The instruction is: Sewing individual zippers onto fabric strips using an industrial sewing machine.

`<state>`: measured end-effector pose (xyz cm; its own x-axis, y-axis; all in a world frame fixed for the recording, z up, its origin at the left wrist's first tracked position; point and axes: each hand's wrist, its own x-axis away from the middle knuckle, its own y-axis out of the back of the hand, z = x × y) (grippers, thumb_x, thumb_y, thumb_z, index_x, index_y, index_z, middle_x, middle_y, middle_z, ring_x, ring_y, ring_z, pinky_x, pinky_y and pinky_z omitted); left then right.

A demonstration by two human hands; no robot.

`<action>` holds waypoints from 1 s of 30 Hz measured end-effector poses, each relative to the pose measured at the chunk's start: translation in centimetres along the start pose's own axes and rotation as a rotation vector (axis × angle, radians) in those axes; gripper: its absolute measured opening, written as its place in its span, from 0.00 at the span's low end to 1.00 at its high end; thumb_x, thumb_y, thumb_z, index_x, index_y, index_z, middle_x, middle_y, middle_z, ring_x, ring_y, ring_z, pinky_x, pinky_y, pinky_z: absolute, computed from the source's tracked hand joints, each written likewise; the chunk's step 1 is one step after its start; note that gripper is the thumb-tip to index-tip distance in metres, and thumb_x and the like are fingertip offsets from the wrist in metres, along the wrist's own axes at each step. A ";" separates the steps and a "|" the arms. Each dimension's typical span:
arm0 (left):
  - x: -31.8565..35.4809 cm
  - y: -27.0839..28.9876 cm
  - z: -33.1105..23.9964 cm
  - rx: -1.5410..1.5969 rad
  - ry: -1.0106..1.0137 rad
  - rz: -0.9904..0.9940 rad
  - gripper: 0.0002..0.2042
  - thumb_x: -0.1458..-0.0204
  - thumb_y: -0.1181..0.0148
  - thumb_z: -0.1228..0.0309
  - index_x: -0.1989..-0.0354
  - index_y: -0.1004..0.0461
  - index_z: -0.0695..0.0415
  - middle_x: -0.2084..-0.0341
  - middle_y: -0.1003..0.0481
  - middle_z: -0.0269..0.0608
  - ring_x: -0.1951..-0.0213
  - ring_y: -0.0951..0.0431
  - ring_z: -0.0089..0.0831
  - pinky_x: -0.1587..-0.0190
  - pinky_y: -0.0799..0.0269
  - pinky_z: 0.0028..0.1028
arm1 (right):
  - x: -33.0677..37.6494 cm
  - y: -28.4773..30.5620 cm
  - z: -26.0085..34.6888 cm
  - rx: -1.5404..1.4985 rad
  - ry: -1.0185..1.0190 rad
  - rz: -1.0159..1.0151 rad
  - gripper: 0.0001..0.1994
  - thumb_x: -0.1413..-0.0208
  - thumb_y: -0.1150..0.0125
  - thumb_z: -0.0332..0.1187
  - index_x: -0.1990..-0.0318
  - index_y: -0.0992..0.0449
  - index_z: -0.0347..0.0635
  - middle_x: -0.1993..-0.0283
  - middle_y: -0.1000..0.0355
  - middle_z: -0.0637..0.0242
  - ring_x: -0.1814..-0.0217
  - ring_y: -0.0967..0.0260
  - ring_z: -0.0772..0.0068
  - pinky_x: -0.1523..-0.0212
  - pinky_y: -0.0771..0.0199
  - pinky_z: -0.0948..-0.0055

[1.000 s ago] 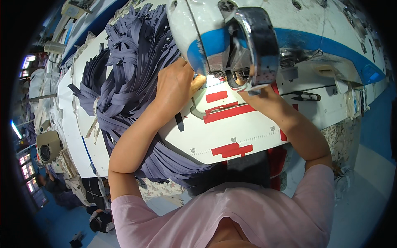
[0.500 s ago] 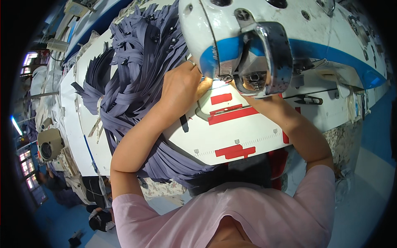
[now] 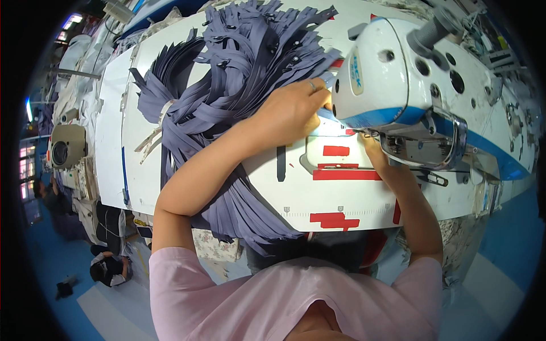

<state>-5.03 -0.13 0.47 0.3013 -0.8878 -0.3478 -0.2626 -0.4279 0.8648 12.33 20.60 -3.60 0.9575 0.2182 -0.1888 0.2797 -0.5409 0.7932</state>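
The left hand (image 3: 293,111) lies palm down with its fingers bent and pinched together at the edge of a pale blue-grey strip (image 3: 325,115), pressing it to the white table (image 3: 341,199) right at the mouth of the sewing machine (image 3: 398,85); a ring shows on one finger. The strip is narrow and flat, and only a short piece of it shows between the fingertips and the machine head. The right hand (image 3: 376,153) sits just under the machine's front, fingers stretched toward the needle area; most of it is covered by the machine and its clear guard, so whether it grips anything cannot be told. The needle and the stitching spot are hidden as well. Behind the left wrist lies a big heap of grey-purple zippers (image 3: 239,74), fanning over the table and spilling off its near edge beneath the left forearm. Red tape marks (image 3: 347,174) lie on the table between the two forearms, which reach up from the pink-sleeved shoulders at the bottom.
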 end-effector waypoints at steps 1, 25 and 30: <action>-0.1 0.0 0.9 0.049 -0.005 -0.042 0.13 0.58 0.40 0.78 0.61 0.26 0.62 0.63 0.28 0.47 0.62 0.23 0.47 0.61 0.26 0.39 | 0.2 -1.0 0.2 -0.257 -0.059 -0.208 0.10 0.44 0.35 0.30 0.54 0.19 0.45 0.51 0.26 0.68 0.45 0.27 0.67 0.40 0.29 0.63; 2.6 8.5 0.8 0.117 0.031 0.382 0.15 0.45 0.36 0.61 0.55 0.22 0.58 0.59 0.23 0.47 0.53 0.24 0.44 0.51 0.28 0.38 | -0.8 2.1 -0.8 -1.205 -0.376 -0.132 0.08 0.36 0.40 0.32 0.55 0.26 0.38 0.66 0.28 0.73 0.65 0.32 0.81 0.60 0.33 0.76; 4.4 5.4 -3.7 0.108 -0.057 0.327 0.19 0.57 0.27 0.68 0.55 0.23 0.55 0.57 0.26 0.41 0.52 0.27 0.43 0.48 0.31 0.36 | -1.2 3.7 -1.1 -1.120 -0.184 0.140 0.13 0.35 0.44 0.40 0.47 0.31 0.48 0.61 0.30 0.72 0.60 0.29 0.73 0.47 0.37 0.73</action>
<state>-1.77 -5.73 4.94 0.1340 -0.9877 -0.0809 -0.4329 -0.1318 0.8917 12.16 19.24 0.18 0.9969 0.0411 -0.0667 0.0374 0.4972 0.8668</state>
